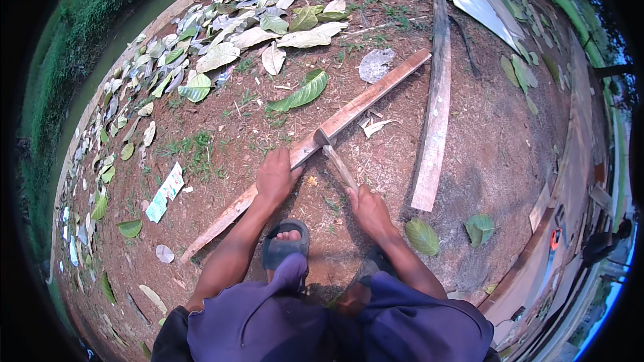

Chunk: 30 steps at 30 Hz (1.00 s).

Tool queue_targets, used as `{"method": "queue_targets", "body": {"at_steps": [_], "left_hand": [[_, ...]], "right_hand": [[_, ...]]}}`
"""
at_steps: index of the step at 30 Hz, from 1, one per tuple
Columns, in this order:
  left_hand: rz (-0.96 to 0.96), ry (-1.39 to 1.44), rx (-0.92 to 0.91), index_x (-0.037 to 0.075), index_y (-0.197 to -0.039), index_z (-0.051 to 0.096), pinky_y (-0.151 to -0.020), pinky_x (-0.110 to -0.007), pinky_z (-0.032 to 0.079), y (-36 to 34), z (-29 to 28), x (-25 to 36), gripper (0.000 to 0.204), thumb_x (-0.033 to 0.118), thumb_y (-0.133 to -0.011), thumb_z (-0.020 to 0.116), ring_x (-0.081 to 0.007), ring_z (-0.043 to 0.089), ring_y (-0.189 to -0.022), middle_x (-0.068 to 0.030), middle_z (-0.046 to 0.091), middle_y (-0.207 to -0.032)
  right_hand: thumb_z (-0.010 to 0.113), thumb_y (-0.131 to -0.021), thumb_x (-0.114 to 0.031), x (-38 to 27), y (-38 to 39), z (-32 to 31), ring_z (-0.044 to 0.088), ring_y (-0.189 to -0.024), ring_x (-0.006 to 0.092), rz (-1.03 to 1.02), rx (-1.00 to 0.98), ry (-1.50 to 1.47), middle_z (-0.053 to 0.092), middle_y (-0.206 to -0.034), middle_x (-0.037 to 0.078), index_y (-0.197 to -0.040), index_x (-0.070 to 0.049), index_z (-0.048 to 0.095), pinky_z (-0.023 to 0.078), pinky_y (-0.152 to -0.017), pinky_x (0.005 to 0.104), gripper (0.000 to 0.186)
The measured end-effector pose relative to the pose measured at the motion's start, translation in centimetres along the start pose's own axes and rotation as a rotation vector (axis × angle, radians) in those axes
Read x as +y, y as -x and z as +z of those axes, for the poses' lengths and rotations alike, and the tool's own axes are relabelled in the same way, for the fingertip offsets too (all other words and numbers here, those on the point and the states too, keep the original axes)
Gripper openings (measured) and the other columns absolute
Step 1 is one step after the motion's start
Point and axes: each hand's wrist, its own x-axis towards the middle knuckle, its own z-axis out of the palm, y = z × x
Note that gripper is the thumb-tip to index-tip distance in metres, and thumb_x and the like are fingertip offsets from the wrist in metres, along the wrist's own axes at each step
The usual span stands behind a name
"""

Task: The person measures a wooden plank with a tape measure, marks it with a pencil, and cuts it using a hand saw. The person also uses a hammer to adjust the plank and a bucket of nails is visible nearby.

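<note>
A long, narrow wooden plank (pixel 365 99) lies slantwise in front of me, running from lower left to upper right. My left hand (pixel 276 177) is closed around the plank below its middle. In my right hand (pixel 369 209) is the wooden handle of a hammer (pixel 341 166), gripped near its lower end. The dark hammer head is at the plank's upper face, just beyond my left hand; whether it touches the wood I cannot tell. Part of the left fingers is hidden behind the plank.
A second weathered plank (pixel 435 121) lies to the right. Large leaves (pixel 302 90) cover the far and left ground. A pale flat board (pixel 479 3) is at the far right; a handsaw (pixel 553 241) with an orange handle rests near boards on the right. My sandalled foot (pixel 285 245) is close to the plank.
</note>
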Motion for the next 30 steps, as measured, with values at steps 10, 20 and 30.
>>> {"method": "queue_targets", "body": {"at_steps": [10,20,30], "left_hand": [[-0.156,0.347,-0.151,-0.005,-0.089,0.073,-0.068,-0.048,0.052,-1.6,-4.0,-1.7,0.048,0.040,-0.078,0.086,-0.0352,0.070,-0.068,-0.0223,0.073,-0.080],[-0.010,0.507,-0.794,-0.001,-0.085,0.077,-0.062,-0.033,0.048,-7.9,-5.7,0.0,0.042,0.040,-0.081,0.084,-0.0122,0.062,-0.066,-0.0037,0.066,-0.067],[0.388,0.020,-0.176,0.003,-0.137,0.058,-0.100,-0.051,0.047,-8.4,-2.4,6.2,0.082,0.058,-0.080,0.079,-0.0408,0.059,-0.122,-0.0231,0.064,-0.124]], "right_hand": [[0.054,-0.108,-0.037,2.7,7.6,-1.3,0.068,-0.063,0.0323,0.011,0.203,-0.402,0.064,-0.068,0.019,-0.100,0.003,0.064,0.051,-0.062,0.0438,0.043],[0.041,-0.112,-0.043,7.9,11.6,-5.1,0.044,-0.044,0.0086,0.205,0.788,-1.100,0.050,-0.065,0.001,-0.102,-0.001,0.057,0.038,-0.039,0.0260,0.046],[0.040,-0.112,-0.044,11.7,12.3,-7.6,0.042,-0.042,0.0114,0.466,0.879,-1.458,0.048,-0.064,0.002,-0.098,-0.001,0.055,0.036,-0.036,0.0294,0.047]]}}
